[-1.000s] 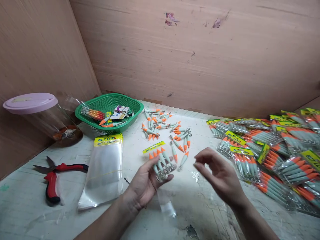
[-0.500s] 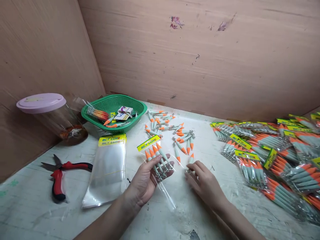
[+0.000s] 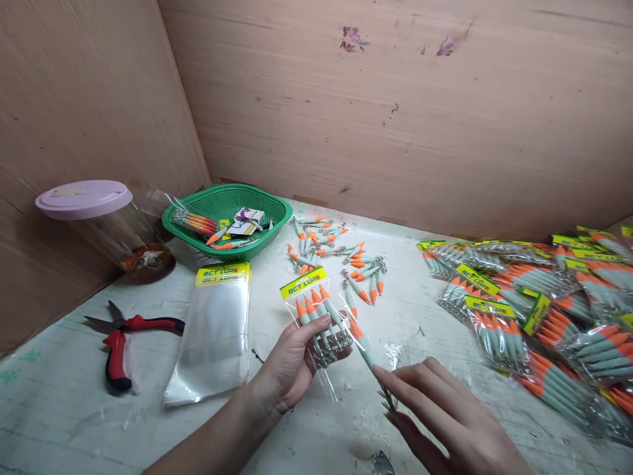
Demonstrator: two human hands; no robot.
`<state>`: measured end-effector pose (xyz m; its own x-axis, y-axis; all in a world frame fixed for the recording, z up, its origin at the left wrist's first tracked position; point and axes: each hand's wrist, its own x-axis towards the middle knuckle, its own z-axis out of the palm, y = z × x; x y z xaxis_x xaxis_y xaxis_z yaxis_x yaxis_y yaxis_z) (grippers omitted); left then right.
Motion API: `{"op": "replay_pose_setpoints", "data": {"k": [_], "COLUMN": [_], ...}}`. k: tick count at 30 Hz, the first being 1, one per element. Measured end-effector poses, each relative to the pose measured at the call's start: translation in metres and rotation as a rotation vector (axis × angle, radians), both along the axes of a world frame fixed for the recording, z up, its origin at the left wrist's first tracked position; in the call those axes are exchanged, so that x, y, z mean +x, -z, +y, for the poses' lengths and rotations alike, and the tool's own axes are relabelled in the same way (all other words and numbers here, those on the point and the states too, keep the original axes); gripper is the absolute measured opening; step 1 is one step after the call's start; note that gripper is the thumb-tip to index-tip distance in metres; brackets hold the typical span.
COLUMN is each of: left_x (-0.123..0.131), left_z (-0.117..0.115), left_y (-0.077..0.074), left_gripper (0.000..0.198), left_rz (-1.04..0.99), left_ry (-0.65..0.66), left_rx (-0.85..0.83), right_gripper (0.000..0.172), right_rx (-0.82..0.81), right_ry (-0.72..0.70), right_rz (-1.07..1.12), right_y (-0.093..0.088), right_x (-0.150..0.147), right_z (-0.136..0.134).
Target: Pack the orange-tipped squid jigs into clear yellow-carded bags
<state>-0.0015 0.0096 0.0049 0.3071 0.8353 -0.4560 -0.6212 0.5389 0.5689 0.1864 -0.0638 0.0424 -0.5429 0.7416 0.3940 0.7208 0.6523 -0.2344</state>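
Note:
My left hand (image 3: pixel 293 363) grips a clear plastic bag (image 3: pixel 326 323) with a yellow "BCT LURE" header (image 3: pixel 303 283); several orange-and-pale-green fishing lures lie side by side inside it, hooks toward me. Between the thumb and fingers of my right hand (image 3: pixel 440 409) is a single fishing lure (image 3: pixel 364 349), held near its hook end. Its orange tip points up and left, close to the bag's right edge; whether the tip is inside the bag I cannot tell. Loose lures (image 3: pixel 321 247) are scattered on the white table (image 3: pixel 316 429) beyond my hands.
A stack of empty header bags (image 3: pixel 210 343) lies left of my left hand. Red-handled pliers (image 3: pixel 119 349) are farther left. Behind stand a green basket (image 3: pixel 270 241) with packets in it and a pink-lidded jar (image 3: pixel 84 201). Filled lure packets (image 3: pixel 499 336) are heaped on the right.
My right hand has picked a lure off the table and brought it toward me, its tip turned to the bag. My left hand and bag have shifted slightly right.

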Motion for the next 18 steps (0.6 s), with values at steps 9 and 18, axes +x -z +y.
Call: {"op": "replay_pose_setpoints", "data": {"k": [9,18], "left_x": [0.0005,0.0007], "left_z": [0.0000,-0.0052], "left_y": [0.0014,0.0003], "left_gripper": [0.023,0.022], "left_rz": [-0.010,-0.019], "left_ry": [-0.005,0.105], "left_rx": [0.004,0.036], "right_gripper": [0.024,0.015], "right_rx": [0.174,0.168], "right_ry": [0.074,0.119], "right_rz": [0.065,0.158], "right_y": [0.0091,0.0119], "right_x": [-0.0039,-0.0113], "right_z": [0.0120,0.0133]}}
